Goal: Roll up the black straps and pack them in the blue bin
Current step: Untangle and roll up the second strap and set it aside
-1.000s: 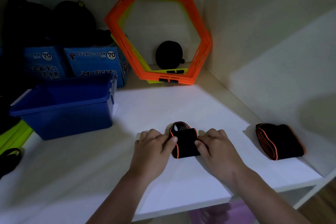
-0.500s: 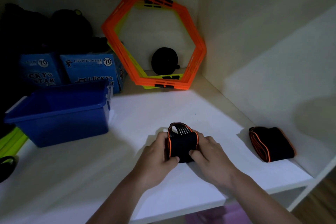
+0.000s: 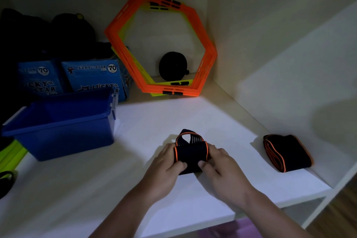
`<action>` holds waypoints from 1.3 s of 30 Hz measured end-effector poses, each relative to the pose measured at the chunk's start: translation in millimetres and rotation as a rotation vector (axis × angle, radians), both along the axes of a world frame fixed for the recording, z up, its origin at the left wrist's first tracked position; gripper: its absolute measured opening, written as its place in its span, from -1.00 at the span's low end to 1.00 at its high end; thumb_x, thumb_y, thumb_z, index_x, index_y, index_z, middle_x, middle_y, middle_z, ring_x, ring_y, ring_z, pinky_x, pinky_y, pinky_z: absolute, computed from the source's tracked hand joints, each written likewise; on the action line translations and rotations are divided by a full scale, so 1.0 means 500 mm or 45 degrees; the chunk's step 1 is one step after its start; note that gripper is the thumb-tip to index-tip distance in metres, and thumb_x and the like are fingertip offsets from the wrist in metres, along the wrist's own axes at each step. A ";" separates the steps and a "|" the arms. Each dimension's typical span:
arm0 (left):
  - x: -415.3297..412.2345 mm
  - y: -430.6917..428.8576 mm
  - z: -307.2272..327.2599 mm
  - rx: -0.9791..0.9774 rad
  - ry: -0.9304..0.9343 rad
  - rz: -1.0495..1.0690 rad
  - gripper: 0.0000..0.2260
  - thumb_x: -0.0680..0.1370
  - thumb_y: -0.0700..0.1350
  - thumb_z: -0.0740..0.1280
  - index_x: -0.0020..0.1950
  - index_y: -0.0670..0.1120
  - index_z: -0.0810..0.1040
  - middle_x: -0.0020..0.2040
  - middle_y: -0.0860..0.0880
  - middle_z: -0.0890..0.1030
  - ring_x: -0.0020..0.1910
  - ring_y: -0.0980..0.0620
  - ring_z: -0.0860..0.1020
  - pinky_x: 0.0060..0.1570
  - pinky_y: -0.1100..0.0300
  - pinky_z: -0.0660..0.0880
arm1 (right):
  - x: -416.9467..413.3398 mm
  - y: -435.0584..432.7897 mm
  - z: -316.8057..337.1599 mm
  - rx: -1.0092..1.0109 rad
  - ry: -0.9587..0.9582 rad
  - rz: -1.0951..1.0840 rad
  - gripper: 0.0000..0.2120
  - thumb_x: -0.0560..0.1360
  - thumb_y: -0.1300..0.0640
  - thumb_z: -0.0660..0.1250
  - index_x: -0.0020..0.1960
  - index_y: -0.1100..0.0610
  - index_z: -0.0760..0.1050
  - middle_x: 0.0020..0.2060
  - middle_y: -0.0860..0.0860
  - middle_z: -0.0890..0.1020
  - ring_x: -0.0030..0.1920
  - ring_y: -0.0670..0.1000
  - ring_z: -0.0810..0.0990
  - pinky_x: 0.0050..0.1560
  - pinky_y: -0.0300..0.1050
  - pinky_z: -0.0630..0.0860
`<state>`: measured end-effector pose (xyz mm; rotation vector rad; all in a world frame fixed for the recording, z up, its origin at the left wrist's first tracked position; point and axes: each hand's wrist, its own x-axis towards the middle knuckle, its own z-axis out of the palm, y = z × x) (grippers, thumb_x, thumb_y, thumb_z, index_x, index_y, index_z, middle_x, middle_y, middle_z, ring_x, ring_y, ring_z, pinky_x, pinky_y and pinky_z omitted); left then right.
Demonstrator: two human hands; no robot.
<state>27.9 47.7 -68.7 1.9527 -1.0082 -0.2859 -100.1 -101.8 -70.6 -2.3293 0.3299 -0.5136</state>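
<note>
Seen from the head camera, a person's left hand and right hand clasp a rolled black strap between their fingers above a white shelf. A second rolled strap lies well apart at right; the blue bin sits at left.
</note>
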 end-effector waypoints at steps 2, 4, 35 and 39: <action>-0.004 -0.006 0.022 -0.133 0.149 -0.017 -0.67 0.41 -0.05 0.26 0.14 -0.10 0.54 0.07 -0.06 0.51 0.02 0.21 0.49 0.02 0.23 0.46 | -0.006 -0.009 0.019 0.106 -0.060 0.015 -0.66 0.56 0.06 0.28 0.31 -0.18 0.47 -0.03 -0.14 0.68 0.05 -0.13 0.60 0.08 -0.07 0.55; -0.004 -0.025 0.047 -0.260 0.246 -0.031 -0.73 0.44 -0.11 0.29 0.12 -0.08 0.58 0.05 -0.16 0.55 -0.08 0.14 0.56 -0.14 0.27 0.51 | -0.004 -0.035 0.052 0.105 -0.109 -0.026 -0.69 0.54 0.06 0.32 0.27 -0.14 0.54 -0.05 -0.13 0.70 -0.02 -0.14 0.65 0.03 -0.09 0.58; -0.007 -0.515 0.033 0.117 0.254 0.149 -0.61 0.33 -0.09 0.52 -0.50 -0.12 0.33 -0.44 -0.15 0.54 -0.34 -0.24 0.67 -0.32 -0.12 0.64 | 0.034 -0.388 0.164 -0.985 0.852 -0.632 -0.83 0.49 0.22 0.35 -0.24 0.11 0.41 -0.08 0.17 0.69 -0.05 0.19 0.67 -0.20 -0.16 0.39; -0.006 -0.493 0.071 0.149 0.061 0.145 -0.71 0.43 -0.05 0.43 -0.17 -0.30 0.55 -0.14 -0.31 0.67 -0.12 -0.31 0.66 -0.18 -0.04 0.60 | 0.032 -0.376 0.185 -0.916 0.781 -0.643 -0.76 0.47 0.22 0.31 -0.32 0.13 0.31 -0.14 0.19 0.66 -0.14 0.23 0.64 -0.22 -0.12 0.47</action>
